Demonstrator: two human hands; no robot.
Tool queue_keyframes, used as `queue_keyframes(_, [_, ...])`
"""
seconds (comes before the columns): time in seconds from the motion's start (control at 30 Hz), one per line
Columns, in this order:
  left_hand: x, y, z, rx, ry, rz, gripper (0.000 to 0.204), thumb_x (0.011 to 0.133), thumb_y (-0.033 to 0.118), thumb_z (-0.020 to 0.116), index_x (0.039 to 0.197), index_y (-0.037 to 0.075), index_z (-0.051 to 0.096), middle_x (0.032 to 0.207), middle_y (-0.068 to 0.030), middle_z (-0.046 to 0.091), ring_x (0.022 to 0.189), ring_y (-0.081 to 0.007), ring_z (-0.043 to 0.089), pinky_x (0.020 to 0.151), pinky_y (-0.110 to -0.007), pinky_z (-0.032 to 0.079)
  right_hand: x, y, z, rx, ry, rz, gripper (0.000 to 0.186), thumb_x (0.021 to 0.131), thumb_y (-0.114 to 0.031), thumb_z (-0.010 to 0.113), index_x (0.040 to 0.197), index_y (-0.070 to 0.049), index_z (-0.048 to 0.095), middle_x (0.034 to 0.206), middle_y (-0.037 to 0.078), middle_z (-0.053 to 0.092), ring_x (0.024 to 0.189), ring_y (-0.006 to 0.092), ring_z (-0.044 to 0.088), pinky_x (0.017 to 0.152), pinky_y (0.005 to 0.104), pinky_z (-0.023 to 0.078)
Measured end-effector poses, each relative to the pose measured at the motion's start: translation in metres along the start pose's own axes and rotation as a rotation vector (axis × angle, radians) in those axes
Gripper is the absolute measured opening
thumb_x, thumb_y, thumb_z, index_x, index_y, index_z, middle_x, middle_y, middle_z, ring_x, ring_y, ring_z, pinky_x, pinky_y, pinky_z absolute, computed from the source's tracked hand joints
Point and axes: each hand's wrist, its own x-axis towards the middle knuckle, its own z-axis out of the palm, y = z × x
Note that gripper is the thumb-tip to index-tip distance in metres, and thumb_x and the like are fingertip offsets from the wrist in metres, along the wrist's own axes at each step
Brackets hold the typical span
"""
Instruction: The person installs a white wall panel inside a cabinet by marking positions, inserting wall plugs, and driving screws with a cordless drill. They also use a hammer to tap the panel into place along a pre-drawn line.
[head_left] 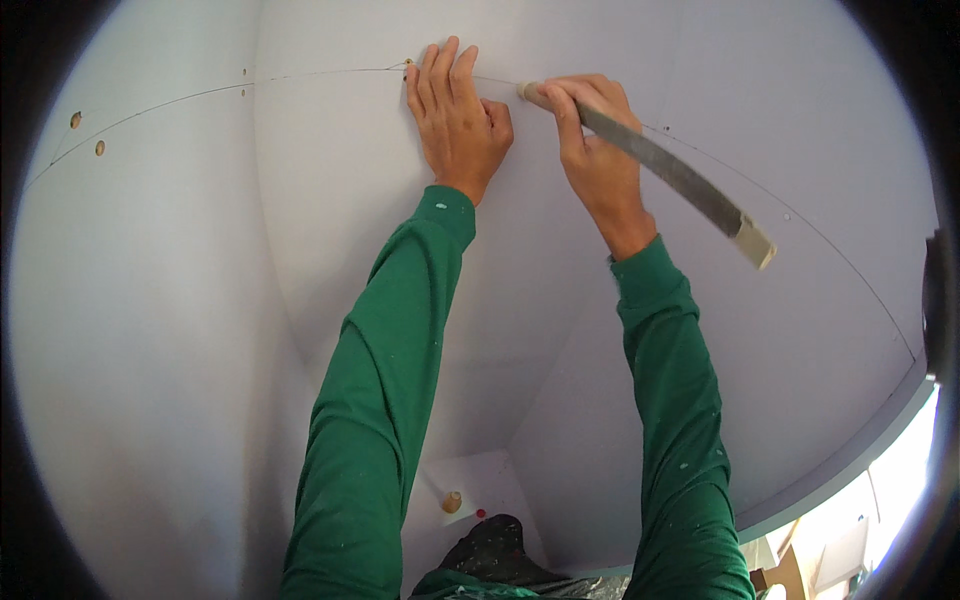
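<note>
My left hand (457,130) lies against a pale lilac panel (350,170), its fingers stretched upward and close together. Beside its fingertips is a small hole (407,66) on a thin dark line that crosses the panel. To its right, my right hand (604,150) is closed round a long flat grey bar (680,172), file-like in shape. One pale, blunt end of the bar is near the line, by my thumb and fingers. Its other end, pale and squared, slants down to the right. Whether the near end touches the panel, I cannot tell.
Round brown-edged holes (100,148) mark the panel at the far left. Low between my arms, a tan knob-like object (452,502) and a small red dot (481,513) show near a dark shoe or knee. A curved panel edge (850,470) borders a bright opening at lower right.
</note>
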Motion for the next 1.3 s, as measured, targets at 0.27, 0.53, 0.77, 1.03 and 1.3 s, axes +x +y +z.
queue_keyframes(0.27, [0.0,-0.001,-0.006,0.022,-0.013,0.004,0.062,0.079,0.004,0.06,0.14,0.006,0.048,0.149,-0.0149,0.048,0.147,-0.0353,0.037,0.127,-0.058,0.021,0.01,-0.007,-0.014,0.062,-0.028,0.081,0.017,0.103,-0.014,0.064,0.104,-0.003,0.077,0.103,0.008,0.074,0.099,0.0227,0.066,0.084,0.0348,0.054])
queue_keyframes(0.53, [0.001,-0.003,-0.007,0.031,-0.026,0.008,0.062,0.08,0.004,0.059,0.14,0.006,0.047,0.15,-0.0147,0.048,0.147,-0.0352,0.037,0.127,-0.058,0.021,0.001,0.003,-0.007,0.069,-0.083,0.096,0.017,0.104,-0.014,0.063,0.104,-0.004,0.078,0.105,0.008,0.074,0.1,0.0213,0.065,0.084,0.0346,0.054])
queue_keyframes(0.77, [0.0,0.0,-0.005,0.024,-0.022,0.006,0.062,0.08,0.005,0.059,0.141,0.007,0.047,0.15,-0.0139,0.047,0.148,-0.0343,0.037,0.127,-0.058,0.022,0.002,-0.002,-0.012,0.057,-0.023,0.029,0.017,0.104,-0.013,0.063,0.104,-0.005,0.078,0.105,0.007,0.075,0.1,0.0212,0.065,0.085,0.0351,0.054])
queue_keyframes(1.03, [0.0,-0.004,-0.006,0.009,-0.016,0.002,0.063,0.079,0.003,0.059,0.141,0.007,0.048,0.15,-0.0126,0.047,0.147,-0.0337,0.037,0.127,-0.057,0.021,0.002,0.008,0.001,0.031,0.031,-0.072,0.009,0.098,-0.009,0.07,0.099,-0.005,0.078,0.098,0.006,0.075,0.095,0.0233,0.062,0.081,0.0354,0.053])
queue_keyframes(1.3, [0.0,0.0,-0.005,0.026,-0.033,0.002,0.062,0.079,0.004,0.06,0.14,0.007,0.047,0.15,-0.0136,0.047,0.147,-0.0347,0.038,0.126,-0.058,0.022,-0.009,0.005,0.002,0.095,0.035,0.028,0.016,0.103,-0.011,0.064,0.106,-0.003,0.077,0.108,0.009,0.076,0.104,0.0216,0.066,0.087,0.0339,0.055])
